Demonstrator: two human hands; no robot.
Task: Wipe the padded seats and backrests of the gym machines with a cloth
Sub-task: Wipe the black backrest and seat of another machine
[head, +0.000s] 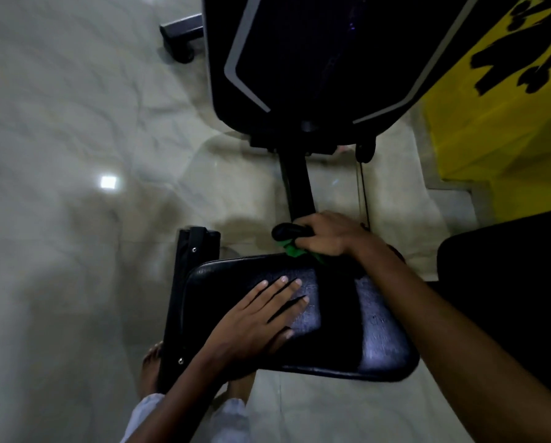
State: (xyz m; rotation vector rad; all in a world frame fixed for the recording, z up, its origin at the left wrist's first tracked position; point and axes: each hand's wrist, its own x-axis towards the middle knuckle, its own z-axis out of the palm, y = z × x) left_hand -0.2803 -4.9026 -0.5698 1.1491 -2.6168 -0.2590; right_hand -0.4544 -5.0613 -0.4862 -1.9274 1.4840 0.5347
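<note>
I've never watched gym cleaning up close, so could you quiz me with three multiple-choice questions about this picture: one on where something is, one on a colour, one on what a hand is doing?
1. Where does the left hand lie?
A. flat on the black padded seat
B. on the floor
C. on the yellow wall

2. What colour is the cloth?
A. white
B. green
C. red

3. What is the right hand doing?
A. hanging idle
B. lying flat on the backrest
C. holding the cloth, fingers curled at the seat's far edge

Answers:
1 A: its straight fingers are spread on the seat's top.
2 B: a bright green bit shows under the right hand.
3 C: the fingers curl over the cloth beside a black knob on the seat post.
</note>
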